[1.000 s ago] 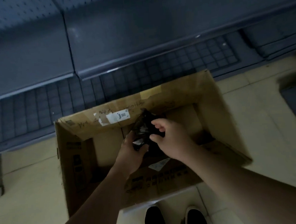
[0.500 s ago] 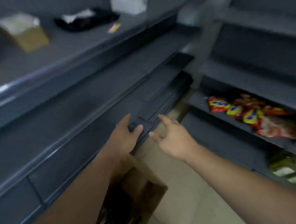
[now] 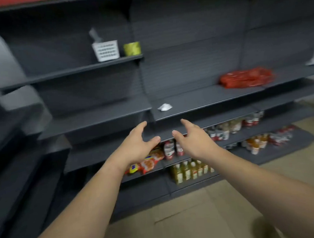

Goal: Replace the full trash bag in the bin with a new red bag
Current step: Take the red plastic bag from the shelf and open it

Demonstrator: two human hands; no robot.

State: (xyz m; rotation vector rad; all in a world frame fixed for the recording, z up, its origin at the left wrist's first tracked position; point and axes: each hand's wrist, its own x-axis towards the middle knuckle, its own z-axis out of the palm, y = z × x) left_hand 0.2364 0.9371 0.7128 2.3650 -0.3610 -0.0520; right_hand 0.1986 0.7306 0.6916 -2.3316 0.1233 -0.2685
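Reaching forward at mid-frame, the left hand and right hand hold nothing, fingers spread and palms facing each other. The red bag bundle (crumpled, somewhat blurred) lies on a dark shelf at the right, well apart from both hands.

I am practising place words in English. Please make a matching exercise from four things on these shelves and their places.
Things:
1. red bag pile
2. white basket
3. white scrap
4. yellow-green roll

Places:
A. upper shelf, right beside the basket
B. middle shelf, above the hands
C. middle shelf, far right
D. upper shelf, left of the roll

Pairs: 1-C, 2-D, 3-B, 4-A
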